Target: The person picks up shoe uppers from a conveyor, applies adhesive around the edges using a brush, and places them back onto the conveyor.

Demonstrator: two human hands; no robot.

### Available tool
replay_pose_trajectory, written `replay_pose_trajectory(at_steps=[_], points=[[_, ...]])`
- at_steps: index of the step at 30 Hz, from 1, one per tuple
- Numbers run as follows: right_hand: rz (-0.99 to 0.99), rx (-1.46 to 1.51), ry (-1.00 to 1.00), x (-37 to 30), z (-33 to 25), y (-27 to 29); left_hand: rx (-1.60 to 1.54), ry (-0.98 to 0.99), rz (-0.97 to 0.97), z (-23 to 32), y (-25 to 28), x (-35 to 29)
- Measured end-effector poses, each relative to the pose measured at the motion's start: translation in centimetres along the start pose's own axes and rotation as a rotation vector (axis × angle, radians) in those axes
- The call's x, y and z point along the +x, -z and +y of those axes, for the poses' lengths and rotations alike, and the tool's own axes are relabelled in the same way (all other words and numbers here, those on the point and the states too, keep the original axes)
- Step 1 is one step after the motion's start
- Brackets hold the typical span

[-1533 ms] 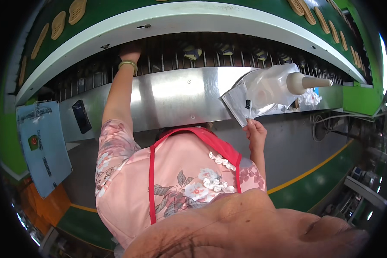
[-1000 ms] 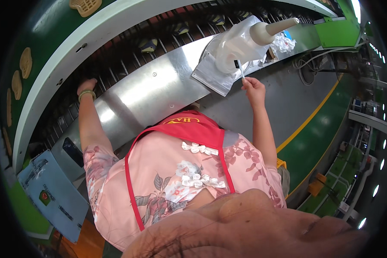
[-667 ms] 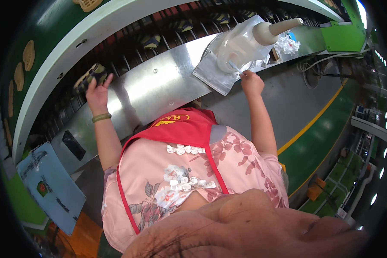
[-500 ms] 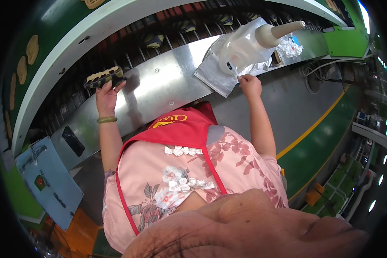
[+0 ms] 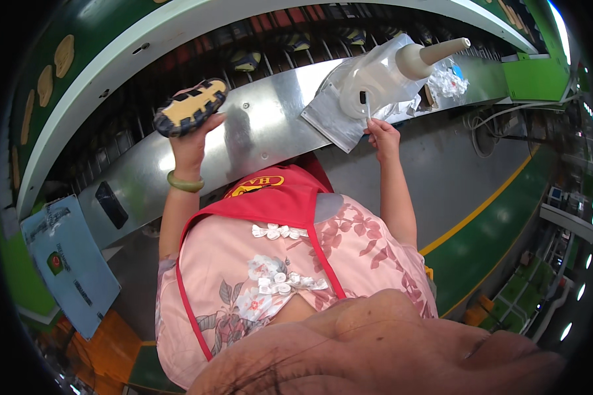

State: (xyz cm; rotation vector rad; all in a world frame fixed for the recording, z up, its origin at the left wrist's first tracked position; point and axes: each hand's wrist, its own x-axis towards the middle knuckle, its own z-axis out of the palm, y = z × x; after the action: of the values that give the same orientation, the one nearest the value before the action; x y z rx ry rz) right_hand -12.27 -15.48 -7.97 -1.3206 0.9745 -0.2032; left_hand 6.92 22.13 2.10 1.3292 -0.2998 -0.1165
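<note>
Gripped in my left hand (image 5: 190, 153) is a lasted sandal upper (image 5: 191, 108), its tan underside with dark edge tabs turned toward me. It is held above the far edge of the metal ledge. My right hand (image 5: 383, 137) pinches a thin white stick (image 5: 368, 107), with its fingers closed around the lower end. The stick's upper end is at a dark opening in a translucent plastic bottle (image 5: 381, 78) with a long cream nozzle. The bottle lies tilted over a grey sheet (image 5: 336, 120); whether the stick carries a brush tip is hidden.
Beyond the metal ledge (image 5: 280, 95), a roller conveyor carries several shoes (image 5: 246, 60). White crumpled scraps (image 5: 448, 85) lie right of the bottle. A dark phone-like object (image 5: 111, 205) rests on the ledge's left end, beside a blue board (image 5: 69, 263). Tan insole shapes (image 5: 45, 85) lie on the far green surface.
My left hand has moved right and turned the sandal upper, so its tan underside shows more fully. My right hand stays by the bottle with the stick, having shifted slightly.
</note>
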Motion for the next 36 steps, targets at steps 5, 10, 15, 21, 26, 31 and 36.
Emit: replay_pose_trajectory(at_steps=[5,10,15,21,26,31,36], points=[[0.281,-0.342,0.236,0.9,2.0,-0.3,0.286,-0.443,-0.026,-1.6,-2.2,-0.5],[-0.061,0.072,-0.033,-3.1,-2.0,-4.2,0.403,-0.628,-0.079,-1.1,-3.0,-0.1],[-0.426,0.165,0.115,-9.3,-8.0,-11.1,0.529,-0.738,-0.055,-0.3,-3.0,0.7],[-0.657,0.096,0.256,-14.6,-11.7,-15.7,0.586,-0.846,0.058,0.8,-3.4,1.7],[-0.61,-0.012,0.368,-15.3,-11.8,-17.1,0.658,-0.889,0.059,1.9,-3.2,1.5],[-0.533,-0.097,0.42,-15.1,-11.9,-17.8,0.673,-0.921,0.059,2.6,-2.9,1.0],[-0.497,-0.13,0.483,-14.7,-12.0,-18.4,0.695,-0.951,0.043,2.7,-2.7,0.6]])
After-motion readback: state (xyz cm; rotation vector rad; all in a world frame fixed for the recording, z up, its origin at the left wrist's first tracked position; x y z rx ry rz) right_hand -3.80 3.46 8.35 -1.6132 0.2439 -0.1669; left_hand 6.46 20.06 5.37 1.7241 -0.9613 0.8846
